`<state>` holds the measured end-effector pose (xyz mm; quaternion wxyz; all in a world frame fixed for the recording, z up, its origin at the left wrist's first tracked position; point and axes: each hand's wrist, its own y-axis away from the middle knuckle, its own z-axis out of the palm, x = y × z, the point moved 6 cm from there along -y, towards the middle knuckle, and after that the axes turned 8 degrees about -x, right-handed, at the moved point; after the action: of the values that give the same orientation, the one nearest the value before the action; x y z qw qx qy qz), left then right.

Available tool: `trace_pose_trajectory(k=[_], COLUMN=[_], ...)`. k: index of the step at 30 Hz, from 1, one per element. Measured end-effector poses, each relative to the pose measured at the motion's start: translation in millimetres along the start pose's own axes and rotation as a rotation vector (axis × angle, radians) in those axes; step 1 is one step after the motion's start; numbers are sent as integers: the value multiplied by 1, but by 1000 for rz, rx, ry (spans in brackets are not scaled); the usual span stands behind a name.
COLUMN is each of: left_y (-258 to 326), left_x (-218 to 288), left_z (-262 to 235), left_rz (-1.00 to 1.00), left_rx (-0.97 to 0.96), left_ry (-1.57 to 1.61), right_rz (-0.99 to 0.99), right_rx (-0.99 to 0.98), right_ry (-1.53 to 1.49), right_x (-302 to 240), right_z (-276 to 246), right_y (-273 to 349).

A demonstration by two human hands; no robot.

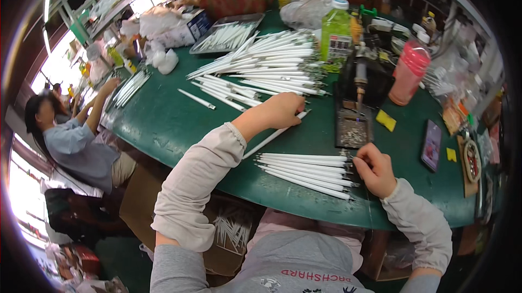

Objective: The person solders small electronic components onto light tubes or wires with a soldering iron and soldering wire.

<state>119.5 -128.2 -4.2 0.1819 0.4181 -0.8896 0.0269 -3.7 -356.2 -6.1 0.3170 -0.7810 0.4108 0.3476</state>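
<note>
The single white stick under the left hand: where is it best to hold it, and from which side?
Probably at its bare middle, pinched across the thin shaft from above. The white stick lies flat on the green table, slanting from the left hand down toward the sleeve. Its far end is covered by that hand; the side toward the small stick bundle looks open.

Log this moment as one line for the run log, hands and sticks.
left hand: on one white stick | right hand: at tips of near stick row | big stick pile: behind | green table
</note>
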Motion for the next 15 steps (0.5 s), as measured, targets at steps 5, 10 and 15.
trace_pose_trajectory(k=[5, 10, 15], left_y=[4, 33, 49], left_x=[17, 44, 77], left_z=[-1, -14, -27], left_rz=[-64, -31, 83], left_rx=[179, 223, 127], left_ry=[-127, -103, 187], right_rz=[-157, -63, 148], right_rx=[-27, -136, -170], right_ry=[77, -140, -293], right_x=[-12, -6, -9], right_z=[-1, 0, -13], right_y=[1, -2, -10])
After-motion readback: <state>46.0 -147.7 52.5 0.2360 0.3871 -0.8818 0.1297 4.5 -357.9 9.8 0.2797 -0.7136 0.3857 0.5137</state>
